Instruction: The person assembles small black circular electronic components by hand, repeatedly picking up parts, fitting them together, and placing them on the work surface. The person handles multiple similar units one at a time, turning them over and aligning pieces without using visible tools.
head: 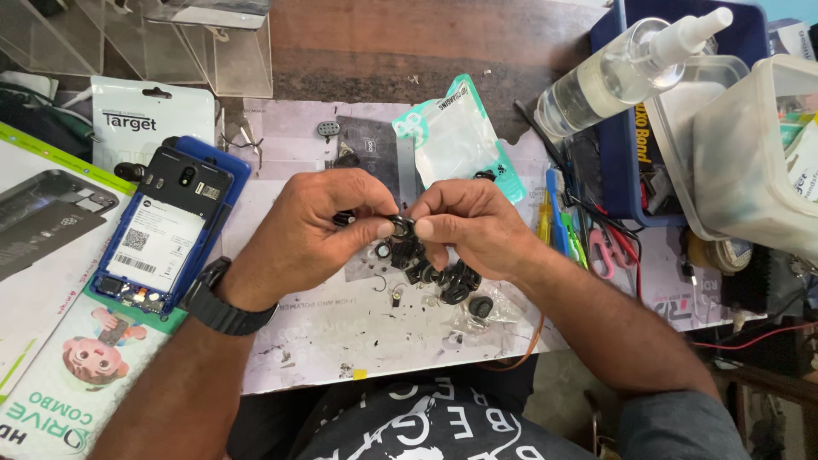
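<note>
While both hands are meeting above the white work mat (341, 341), the left hand (319, 223) and right hand (477, 226) are pinching one small black ring-shaped part (401, 227) (its opening facing the camera; no long axis discernible), over a heap of similar black parts (439, 273), beside an opened blue phone (170, 226).

I see a small round black part (401, 227), ring-shaped with a paler centre, pinched upright between the thumb tips of my left grip (319, 223) and my right grip (469, 226). Just beneath both grips a cluster of similar small black parts (439, 273) lies heaped on the bench (324, 332), and a few strays sit singly just beyond it, below my right grip.
</note>
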